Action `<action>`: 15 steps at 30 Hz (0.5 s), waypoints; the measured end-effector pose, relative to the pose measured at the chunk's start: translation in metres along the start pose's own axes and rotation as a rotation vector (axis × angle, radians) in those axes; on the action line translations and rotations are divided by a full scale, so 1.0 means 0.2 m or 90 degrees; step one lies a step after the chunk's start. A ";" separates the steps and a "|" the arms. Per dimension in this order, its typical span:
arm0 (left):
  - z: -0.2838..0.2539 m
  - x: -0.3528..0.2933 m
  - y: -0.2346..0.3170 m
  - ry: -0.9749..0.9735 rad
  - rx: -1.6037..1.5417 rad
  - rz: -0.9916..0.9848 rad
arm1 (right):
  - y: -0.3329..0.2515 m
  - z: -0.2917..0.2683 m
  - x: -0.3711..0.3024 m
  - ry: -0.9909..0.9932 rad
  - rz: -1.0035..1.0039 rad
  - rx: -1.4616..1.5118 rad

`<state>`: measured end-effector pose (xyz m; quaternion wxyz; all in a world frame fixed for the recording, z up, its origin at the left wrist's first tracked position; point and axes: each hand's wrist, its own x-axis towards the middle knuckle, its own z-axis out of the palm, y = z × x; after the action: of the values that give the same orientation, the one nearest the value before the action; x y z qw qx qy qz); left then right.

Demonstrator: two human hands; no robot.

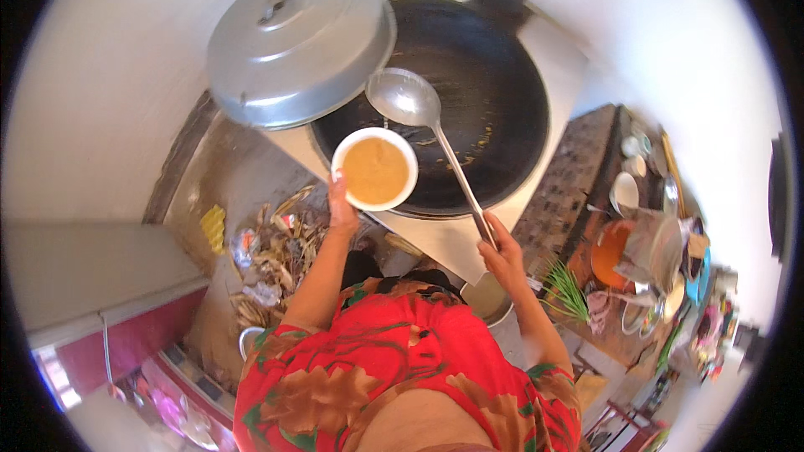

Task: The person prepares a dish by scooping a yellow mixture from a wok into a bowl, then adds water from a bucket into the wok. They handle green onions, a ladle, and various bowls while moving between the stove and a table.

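One white bowl (381,205) of orange-brown liquid (374,169) is held over the near rim of the wok (494,67) by left fingers (338,189), one metal ladle (417,105) by right fingers (496,233) — ladling presumably in hand, level bowl called for.

Plain white walls (695,59) rise at ten and two o'clock in bright light, with a grey-brown floor (234,159) at nine, a grey-topped, dark-red-sided unit (109,293) near eight, and a crowded wooden table (611,339) at four.
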<state>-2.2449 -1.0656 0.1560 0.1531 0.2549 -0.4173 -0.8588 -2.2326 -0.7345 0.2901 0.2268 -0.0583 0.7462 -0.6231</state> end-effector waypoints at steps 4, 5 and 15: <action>0.01 -0.03 0.05 -0.013 -0.088 -0.050 | 0.00 0.08 0.20 0.014 0.107 0.230; 0.03 -0.05 0.07 -0.015 -0.068 -0.041 | 0.04 0.10 0.26 0.012 0.122 0.287; 0.00 -0.02 0.07 -0.045 -0.056 -0.046 | 0.28 0.21 0.56 0.128 0.361 0.386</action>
<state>-2.2414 -1.0714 0.1679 0.1179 0.2327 -0.3749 -0.8896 -2.3041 -0.8025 0.2013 0.3219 0.2795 0.5341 -0.7301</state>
